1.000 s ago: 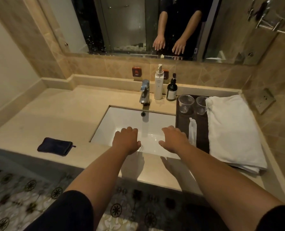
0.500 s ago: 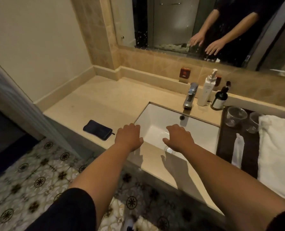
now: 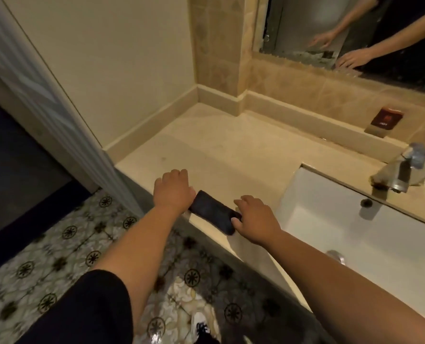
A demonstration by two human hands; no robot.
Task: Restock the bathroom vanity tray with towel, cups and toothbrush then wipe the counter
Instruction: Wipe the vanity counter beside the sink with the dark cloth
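Both hands have been moved away from the front of the sink and over to the dark blue cloth at the left end of the table, and the view has been swung left, so the tray with the cups and towel is now out of sight. The left hand (image 3: 173, 191) is laid palm down on the table (image 3: 231, 155), right at the left end of the cloth (image 3: 212, 211). Its fingers (image 3: 179, 173) are curled a little and nothing is held in them. The right hand (image 3: 254, 219) is placed at the right end of the cloth, with its fingers spread loose and its thumb touching the cloth's edge. The cloth is not gripped by either hand. The folded cloth is found flat near the front edge of the table, between the two hands. The white sink (image 3: 355, 219) is seen to the right, with the shiny tap (image 3: 402, 170) behind it. Both arms are shown again in the mirror (image 3: 355, 33) on the wall. A patterned tile floor (image 3: 57, 269) is seen below.
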